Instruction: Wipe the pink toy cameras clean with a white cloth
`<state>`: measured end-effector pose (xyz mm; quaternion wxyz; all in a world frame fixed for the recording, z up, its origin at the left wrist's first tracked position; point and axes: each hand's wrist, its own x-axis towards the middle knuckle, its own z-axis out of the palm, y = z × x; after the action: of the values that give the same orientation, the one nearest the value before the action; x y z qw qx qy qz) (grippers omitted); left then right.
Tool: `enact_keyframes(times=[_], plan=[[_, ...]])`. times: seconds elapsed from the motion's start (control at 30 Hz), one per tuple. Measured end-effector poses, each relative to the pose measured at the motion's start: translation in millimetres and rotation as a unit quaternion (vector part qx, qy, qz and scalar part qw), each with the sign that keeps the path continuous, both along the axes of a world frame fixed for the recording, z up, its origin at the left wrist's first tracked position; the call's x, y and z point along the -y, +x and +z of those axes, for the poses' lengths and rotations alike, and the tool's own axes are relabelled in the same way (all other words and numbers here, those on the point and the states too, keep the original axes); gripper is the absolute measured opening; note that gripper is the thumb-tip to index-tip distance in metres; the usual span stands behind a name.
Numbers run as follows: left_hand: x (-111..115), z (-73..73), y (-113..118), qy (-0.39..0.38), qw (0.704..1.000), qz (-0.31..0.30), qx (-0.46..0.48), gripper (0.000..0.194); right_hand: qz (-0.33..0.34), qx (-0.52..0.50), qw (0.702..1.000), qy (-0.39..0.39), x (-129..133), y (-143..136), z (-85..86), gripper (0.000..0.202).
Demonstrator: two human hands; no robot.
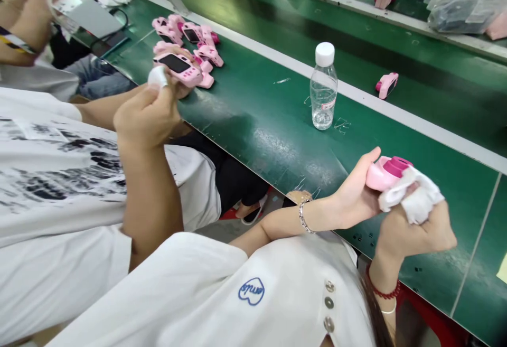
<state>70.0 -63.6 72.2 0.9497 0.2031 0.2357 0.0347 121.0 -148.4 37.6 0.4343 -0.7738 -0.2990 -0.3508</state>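
My left hand (356, 196), with a silver bracelet at the wrist, holds a pink toy camera (382, 174) above the table's front edge. A darker pink round lens part faces up and away. My right hand (420, 233), with a red beaded bracelet, is closed round a white cloth (415, 194). The cloth touches the right side of the pink camera and hides part of it. A clear bottle (324, 91) with a white cap stands upright on the green table (257, 109), left of and beyond my hands.
At the left, a co-worker's hands hold a pink camera (178, 67) and a white cloth (157, 76), beside several pink cameras (206, 54). Another pink camera (387, 85) lies beyond the pale rail. A plastic bag (467, 1) sits on the upper shelf. Farther left, another person handles a white device (89, 14).
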Motion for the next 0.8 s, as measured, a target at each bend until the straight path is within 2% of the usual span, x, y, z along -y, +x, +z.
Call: enact_keyframes(times=[0.07, 0.13, 0.2, 0.23, 0.3, 0.33, 0.4, 0.5, 0.57, 0.63, 0.73, 0.8], plan=[[1, -1.8, 1, -0.023, 1.000, 0.018, 0.005, 0.066, -0.041, -0.053, 0.997, 0.036, 6, 3, -0.8, 0.019], [2, -2.4, 0, -0.044, 0.999, 0.030, 0.005, 0.059, -0.052, -0.054, 0.995, 0.063, 10, 0, 1.8, 0.017], [2, -2.1, -1, -0.053, 0.998, 0.030, 0.009, 0.051, -0.022, 0.000, 0.998, 0.052, 11, -8, 5.7, 0.010], [1, -1.8, -1, -0.052, 0.998, 0.024, 0.021, 0.050, 0.015, 0.031, 0.999, 0.028, 9, -12, 7.4, 0.008], [1, -0.7, -1, -0.052, 0.997, 0.001, 0.053, 0.056, 0.102, 0.082, 0.991, -0.015, 5, -16, 8.4, 0.011], [0, 0.0, -1, -0.057, 0.997, -0.006, 0.060, 0.059, 0.123, 0.102, 0.987, -0.024, 3, -16, 7.7, 0.013], [-3, 2.1, -2, -0.072, 0.997, 0.004, 0.039, 0.060, 0.087, 0.114, 0.990, -0.003, -2, -9, 4.2, 0.016], [-9, 7.0, -5, -0.080, 0.995, 0.052, -0.005, 0.059, -0.021, 0.035, 0.999, 0.024, -2, 10, -2.2, 0.012], [-13, 10.5, -8, -0.085, 0.995, 0.049, 0.014, 0.063, -0.051, -0.037, 0.997, 0.044, 4, 21, -5.3, 0.014], [-16, 12.9, -13, -0.103, 0.993, 0.028, 0.040, 0.065, -0.066, -0.068, 0.992, 0.088, 12, 23, -7.1, 0.015], [-17, 11.5, -17, -0.144, 0.988, 0.020, 0.053, 0.053, -0.036, -0.108, 0.981, 0.156, 26, 13, -7.9, 0.012], [-16, 7.3, -19, -0.158, 0.985, 0.029, 0.064, 0.044, 0.038, -0.144, 0.976, 0.160, 30, 2, -7.0, 0.011]])
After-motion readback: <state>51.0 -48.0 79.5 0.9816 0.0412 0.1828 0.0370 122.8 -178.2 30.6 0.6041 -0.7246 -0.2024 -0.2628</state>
